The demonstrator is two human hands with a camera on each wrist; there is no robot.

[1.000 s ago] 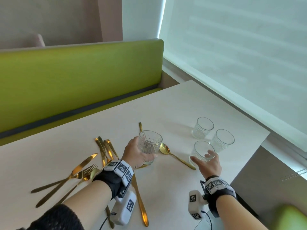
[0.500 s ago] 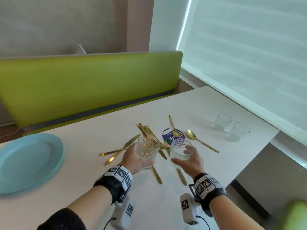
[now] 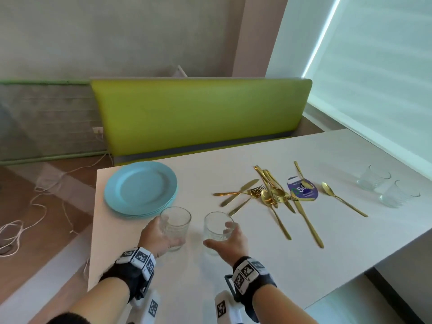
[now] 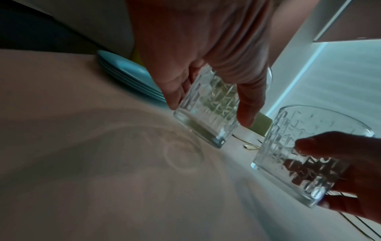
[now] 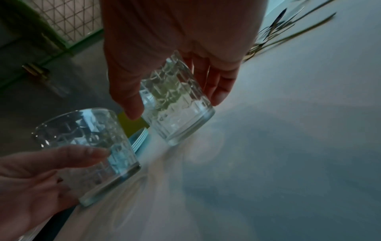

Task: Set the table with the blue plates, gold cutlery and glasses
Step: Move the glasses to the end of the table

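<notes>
My left hand (image 3: 167,233) grips a patterned clear glass (image 3: 175,224) just in front of the stack of blue plates (image 3: 140,187). Beside it, my right hand (image 3: 225,238) grips a second glass (image 3: 216,226). In the left wrist view the left glass (image 4: 207,110) is held tilted, low over the table, with fingers and thumb round its sides. The right wrist view shows the right glass (image 5: 177,101) tilted the same way. Whether either base touches the table I cannot tell. Gold cutlery (image 3: 272,195) lies in a loose pile mid-table. Two more glasses (image 3: 374,177) (image 3: 397,194) stand at the far right.
The white table (image 3: 257,265) ends at a left edge close to the plates. A green bench back (image 3: 198,113) runs behind it. A round purple sticker (image 3: 304,191) lies under one spoon. A single gold spoon (image 3: 343,199) lies right of the pile. Cables trail on the floor at left.
Both hands have carried their glasses leftward, away from the cutlery, to the spot in front of the plate stack. The head view has swung left and the two hands are lower.
</notes>
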